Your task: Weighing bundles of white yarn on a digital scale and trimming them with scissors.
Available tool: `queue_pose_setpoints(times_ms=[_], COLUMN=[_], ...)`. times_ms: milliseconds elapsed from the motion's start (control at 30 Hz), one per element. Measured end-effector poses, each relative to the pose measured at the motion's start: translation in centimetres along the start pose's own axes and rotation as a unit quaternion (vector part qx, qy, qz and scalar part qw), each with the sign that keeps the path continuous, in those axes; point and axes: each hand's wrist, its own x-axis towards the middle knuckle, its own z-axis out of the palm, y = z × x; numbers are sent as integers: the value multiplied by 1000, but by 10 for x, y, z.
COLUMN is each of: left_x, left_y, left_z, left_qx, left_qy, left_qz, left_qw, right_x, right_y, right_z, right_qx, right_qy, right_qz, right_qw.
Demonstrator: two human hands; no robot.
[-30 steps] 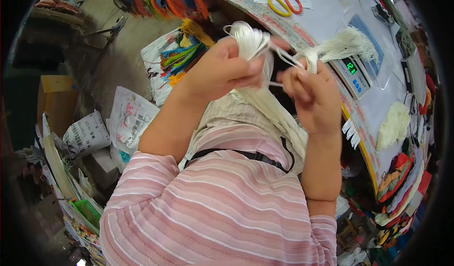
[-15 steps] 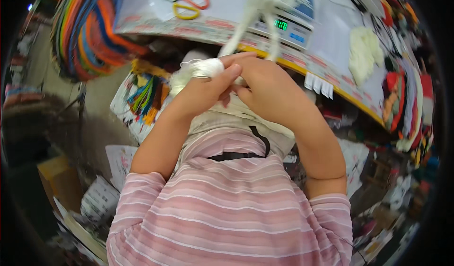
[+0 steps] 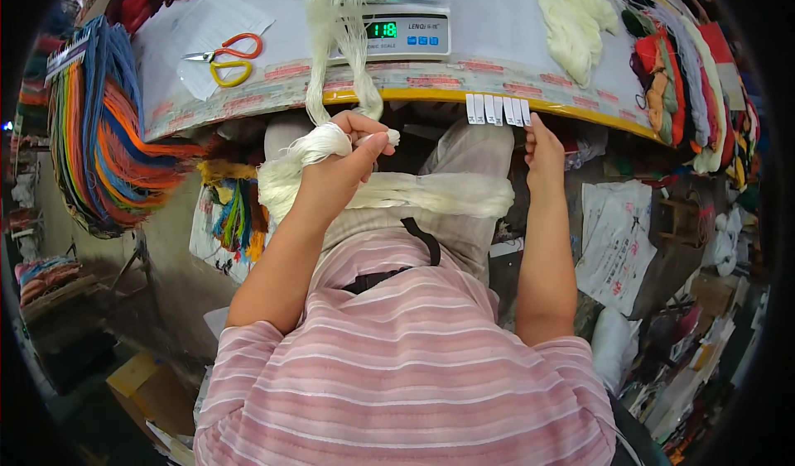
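Note:
My left hand (image 3: pixel 341 164) is closed around a hank of glossy white yarn (image 3: pixel 319 145), one twisted end poking out past the thumb. Across my lap lies more cream-white yarn (image 3: pixel 447 194); whether it joins the held hank I cannot tell. At the table's front edge, the fingertips of my right hand (image 3: pixel 545 156) pinch the rightmost of several small white paper labels (image 3: pixel 497 110) hanging in a row. A digital scale (image 3: pixel 406 36) with a green lit display stands beyond, and white yarn (image 3: pixel 335 23) drapes over it and down past the table edge.
Scissors (image 3: pixel 224 59) with red and yellow handles lie on a clear packet at the table's left. A pale yellow skein (image 3: pixel 575 23) rests to the right, near bundled coloured yarns (image 3: pixel 662 81). Multicoloured hanks (image 3: pixel 108 135) hang at the left edge.
My hands, together at the white yarn before, are now apart. The right one has moved right to the labels; the left keeps the hank. The head view has shifted, showing the table more squarely.

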Motion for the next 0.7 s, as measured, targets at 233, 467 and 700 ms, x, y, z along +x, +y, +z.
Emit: queue_pose_setpoints(times_ms=[233, 467, 700], left_x=[9, 3, -2], left_y=[-3, 0, -4], left_z=[-1, 2, 0], left_qx=[-78, -141, -25], left_qy=[18, 23, 53], left_qz=[-27, -21, 50], left_qw=[996, 990, 997], right_x=[-35, -151, -158], right_y=[-29, -22, -8], right_z=[33, 89, 93], right_qx=[148, 41, -24], right_qy=[-155, -401, -405], right_qz=[-143, -58, -40], right_qw=[966, 913, 913])
